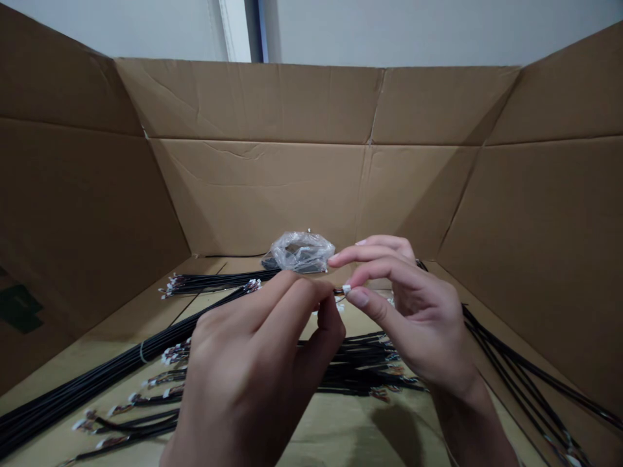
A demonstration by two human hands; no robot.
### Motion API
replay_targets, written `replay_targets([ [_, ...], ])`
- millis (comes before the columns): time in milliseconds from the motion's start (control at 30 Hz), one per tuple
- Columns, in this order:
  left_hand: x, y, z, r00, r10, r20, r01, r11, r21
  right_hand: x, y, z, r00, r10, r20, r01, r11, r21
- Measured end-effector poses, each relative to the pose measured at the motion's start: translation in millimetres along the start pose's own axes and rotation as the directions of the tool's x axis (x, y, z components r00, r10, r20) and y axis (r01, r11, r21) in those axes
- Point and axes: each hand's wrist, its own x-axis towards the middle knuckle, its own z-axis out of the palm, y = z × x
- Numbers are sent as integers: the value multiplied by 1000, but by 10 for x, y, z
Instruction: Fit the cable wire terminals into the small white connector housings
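Between my fingertips is a small white connector (pixel 346 289) with thin coloured wires running out of its left side. My right hand (pixel 413 311) pinches the connector between thumb and index finger, its other fingers loosely curled. My left hand (pixel 263 350) is closed on the wire end of the same cable, just left of the connector; most of that cable is hidden behind the hand. Below both hands lie several short black cables (pixel 355 363), with white connectors (pixel 131 399) at their left ends and bare coloured wires at their right ends.
Cardboard walls (pixel 263 194) enclose the work surface (pixel 341 434) at the back and sides. A clear plastic bag (pixel 302 251) sits at the back. A tied bundle of black cables (pixel 121 360) lies left, another bundle (pixel 219 281) behind it, and loose black cables (pixel 520 370) at right.
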Motion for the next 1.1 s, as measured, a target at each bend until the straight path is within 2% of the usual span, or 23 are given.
replay_targets([
  [133, -11, -15, -27, 993, -95, 63, 103, 985, -138, -6, 3, 8, 1000, -22, -3, 22, 998, -54],
  [367, 30, -44, -45, 955, -257, 151, 288, 925, -248, 9, 80, 57, 998, 60, 11, -61, 995, 75],
  [533, 35, -60, -37, 948, -278, 152, 310, 915, -259, 5, 66, 47, 994, 105, 19, -106, 991, 77],
  [733, 12, -94, -16, 883, -365, 294, 465, 760, -453, 7, 50, 42, 991, 128, 25, -129, 989, 70],
  [933, 22, -142, 25, 889, -328, 321, 458, 680, -573, 12, 75, 49, 992, 125, 29, -127, 989, 74],
  [1100, 52, -179, 25, 869, -324, 373, 491, 657, -572, 10, 79, 43, 993, 116, 25, -118, 991, 67],
])
